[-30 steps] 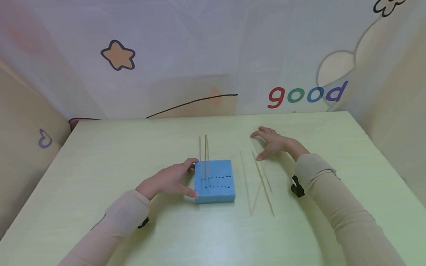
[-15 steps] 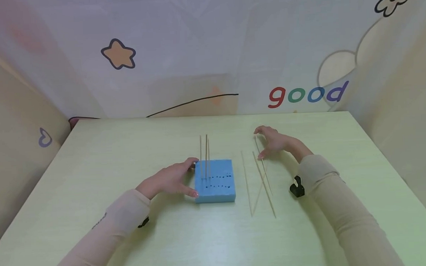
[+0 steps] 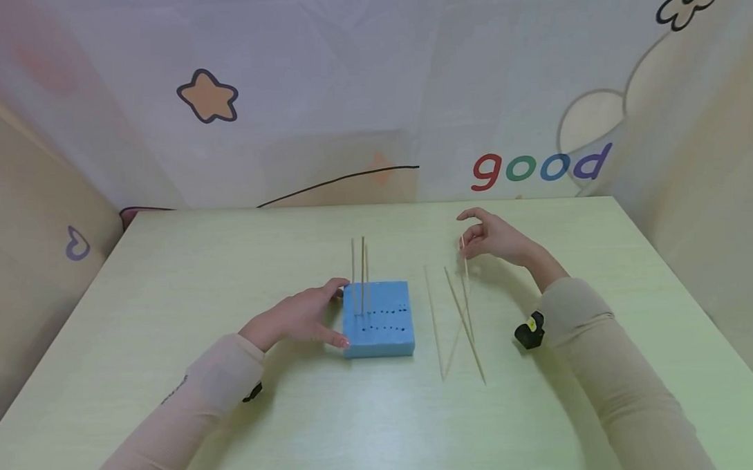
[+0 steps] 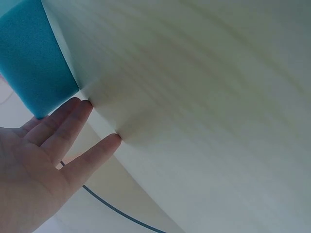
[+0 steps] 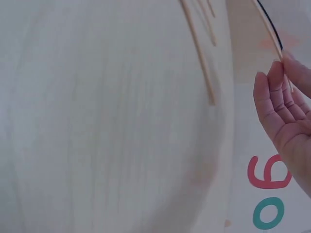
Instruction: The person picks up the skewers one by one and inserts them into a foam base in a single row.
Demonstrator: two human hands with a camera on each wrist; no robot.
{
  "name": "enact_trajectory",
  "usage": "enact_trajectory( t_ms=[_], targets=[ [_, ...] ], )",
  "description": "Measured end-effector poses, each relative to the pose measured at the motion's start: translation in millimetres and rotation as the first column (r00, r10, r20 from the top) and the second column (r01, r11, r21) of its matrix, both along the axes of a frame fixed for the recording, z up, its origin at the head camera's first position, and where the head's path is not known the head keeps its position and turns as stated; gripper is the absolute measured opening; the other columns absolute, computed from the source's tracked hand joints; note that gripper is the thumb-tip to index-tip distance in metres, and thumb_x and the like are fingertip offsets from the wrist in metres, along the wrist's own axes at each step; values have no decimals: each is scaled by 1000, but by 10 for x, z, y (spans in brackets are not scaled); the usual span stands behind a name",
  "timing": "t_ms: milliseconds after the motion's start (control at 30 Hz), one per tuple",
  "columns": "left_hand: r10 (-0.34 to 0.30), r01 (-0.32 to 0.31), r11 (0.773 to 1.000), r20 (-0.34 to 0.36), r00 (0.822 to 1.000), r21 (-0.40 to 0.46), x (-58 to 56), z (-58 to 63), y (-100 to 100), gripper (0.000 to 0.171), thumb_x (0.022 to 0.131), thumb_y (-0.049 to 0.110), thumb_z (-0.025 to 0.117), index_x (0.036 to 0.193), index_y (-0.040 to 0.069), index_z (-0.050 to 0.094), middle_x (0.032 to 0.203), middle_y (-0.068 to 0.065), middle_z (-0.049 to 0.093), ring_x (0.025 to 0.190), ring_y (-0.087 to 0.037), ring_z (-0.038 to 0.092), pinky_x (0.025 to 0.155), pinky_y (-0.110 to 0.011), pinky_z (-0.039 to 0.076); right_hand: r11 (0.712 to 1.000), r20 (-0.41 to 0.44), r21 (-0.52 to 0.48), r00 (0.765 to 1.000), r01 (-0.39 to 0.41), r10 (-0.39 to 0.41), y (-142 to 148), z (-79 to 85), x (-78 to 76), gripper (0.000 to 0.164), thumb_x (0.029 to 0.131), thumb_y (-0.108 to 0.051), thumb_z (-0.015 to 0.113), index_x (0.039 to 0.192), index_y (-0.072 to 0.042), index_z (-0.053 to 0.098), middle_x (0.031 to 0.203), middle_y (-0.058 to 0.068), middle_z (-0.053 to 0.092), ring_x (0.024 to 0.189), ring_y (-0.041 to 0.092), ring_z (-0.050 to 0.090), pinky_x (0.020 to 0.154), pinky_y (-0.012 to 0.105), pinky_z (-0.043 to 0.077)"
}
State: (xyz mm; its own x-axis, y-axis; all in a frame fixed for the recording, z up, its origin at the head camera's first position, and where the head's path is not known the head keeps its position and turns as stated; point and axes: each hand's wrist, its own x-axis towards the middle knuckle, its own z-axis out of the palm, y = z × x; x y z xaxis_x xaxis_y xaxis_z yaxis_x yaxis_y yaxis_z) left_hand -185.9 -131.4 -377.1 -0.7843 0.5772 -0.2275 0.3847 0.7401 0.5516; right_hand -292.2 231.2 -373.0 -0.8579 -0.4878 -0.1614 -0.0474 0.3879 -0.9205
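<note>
My left hand (image 3: 301, 317) rests at the left side of a blue foam block (image 3: 387, 295), thumb by the near corner and a finger at the far one. In the left wrist view its fingers (image 4: 65, 128) lie straight beside the block. Up from the block's back left part stand 3 thin bamboo skewers (image 3: 362, 270), and rows of small holes mark its top. Beyond the loose sticks, my right hand (image 3: 491, 238) pinches one bamboo skewer (image 5: 268, 24) between thumb and fingers near its far end. The skewer slants down toward the table in the head view.
Just right of the block, several loose skewers (image 3: 464, 324) lie on the pale table (image 3: 265, 432), some crossing. A printed cloth (image 3: 322, 92) hangs behind the table's back edge. Black wrist devices (image 3: 529, 331) sit under both cuffs.
My right hand has closed its thumb and fingers on a skewer and lifted its far end, drawing slightly back and right. The left hand and block stay put.
</note>
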Motion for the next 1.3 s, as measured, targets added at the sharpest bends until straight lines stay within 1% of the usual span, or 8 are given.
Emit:
enact_trajectory(
  t_ms=[233,433,533,600,767,867,1100,1300],
  targets=[
    [-2,2,1000,-9,1000,-6,-1,2,-12,104,66,47,77,142,7,19,135,-15,43,122,-30,41,99,-44,33,998,-57,-66,998,-13,9,-44,137,112,58,86,7,56,137,-5,31,84,11,59,75,23,60,76,32,52],
    [-1,1,1000,-13,1000,-6,-13,-10,-24,104,65,49,76,142,8,19,135,-15,42,123,-30,40,99,-44,33,989,-126,-141,990,47,-65,-132,288,254,61,87,3,56,141,-10,31,82,10,60,71,23,60,72,31,53],
    [-4,4,1000,-15,1000,0,-18,-13,-26,104,65,50,76,142,8,19,135,-14,43,123,-30,40,100,-44,33,981,-132,-176,985,87,-111,-172,370,332,58,86,3,57,138,-9,34,81,8,61,70,24,60,69,31,53],
    [-9,9,1000,-18,1000,5,-22,-16,-25,104,65,50,76,142,8,20,135,-14,43,123,-30,40,100,-44,33,976,-135,-196,983,96,-123,-190,422,378,51,86,3,58,132,-8,39,81,7,61,71,25,60,68,32,53],
    [-5,5,1000,-14,1000,1,-25,-18,-20,105,64,50,76,142,8,19,135,-15,42,124,-30,40,100,-45,32,970,-193,-243,978,28,-77,-244,542,502,34,86,1,59,118,-7,51,83,12,61,70,24,61,69,33,53],
    [0,0,1000,-7,1000,-5,-21,-12,-19,105,65,50,76,142,8,19,136,-15,42,124,-30,39,100,-45,32,969,-231,-249,971,-1,-58,-300,619,598,32,86,0,60,117,-5,55,84,11,60,71,22,62,70,34,53],
    [-3,3,1000,-7,1000,4,-6,-3,-18,104,65,49,76,142,8,19,136,-15,41,124,-30,39,100,-45,32,967,-323,-255,942,9,-94,-461,756,800,34,87,-2,58,121,-1,54,84,10,58,74,20,62,72,30,53],
    [-13,13,1000,-11,1000,15,-5,-12,-10,103,67,47,77,142,7,19,135,-16,42,124,-31,40,100,-44,32,958,-422,-287,898,-2,-125,-586,810,953,34,87,3,56,121,3,53,84,13,57,74,21,63,72,30,53]
  ],
)
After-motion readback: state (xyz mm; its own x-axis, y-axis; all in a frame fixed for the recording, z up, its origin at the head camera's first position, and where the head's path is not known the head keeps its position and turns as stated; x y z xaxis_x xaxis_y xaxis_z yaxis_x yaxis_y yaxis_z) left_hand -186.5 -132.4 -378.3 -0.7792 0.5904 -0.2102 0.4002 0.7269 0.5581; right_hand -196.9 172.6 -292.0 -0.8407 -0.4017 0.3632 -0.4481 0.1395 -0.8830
